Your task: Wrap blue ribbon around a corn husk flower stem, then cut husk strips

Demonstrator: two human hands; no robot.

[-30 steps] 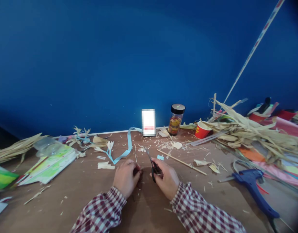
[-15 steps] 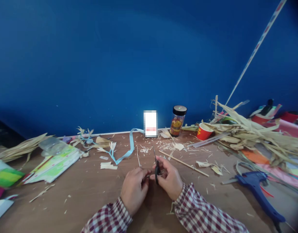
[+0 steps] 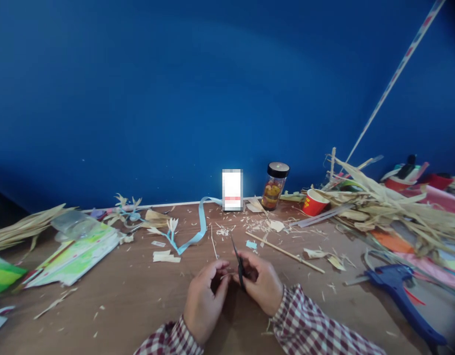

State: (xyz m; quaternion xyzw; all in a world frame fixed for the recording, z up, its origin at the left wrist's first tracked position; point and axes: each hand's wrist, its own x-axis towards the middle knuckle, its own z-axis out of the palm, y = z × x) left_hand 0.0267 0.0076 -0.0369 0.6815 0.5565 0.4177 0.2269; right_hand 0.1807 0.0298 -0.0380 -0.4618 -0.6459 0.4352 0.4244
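Note:
My right hand is closed around the handles of dark scissors, whose narrow blade points up and away from me. My left hand is beside it, thumb and fingers pinched together near the scissors. A thin, pale sliver seems to show at its fingertips, too small to name. Beyond the hands lies a small light blue scrap. A thin wooden stick rests on the table to the right of it. Farther left, a light blue ribbon curls beside a small blue-stemmed husk flower.
Pale shavings litter the brown table. A dark-lidded jar and a red paper cup stand near the blue wall. Dried husks are heaped on the right, behind a blue glue gun. A green-and-white painted sheet lies left.
A light blue scrap has appeared on the table beyond my right hand. My left fingers have shifted into a more open curl, with fingertips still together. The view has moved slightly.

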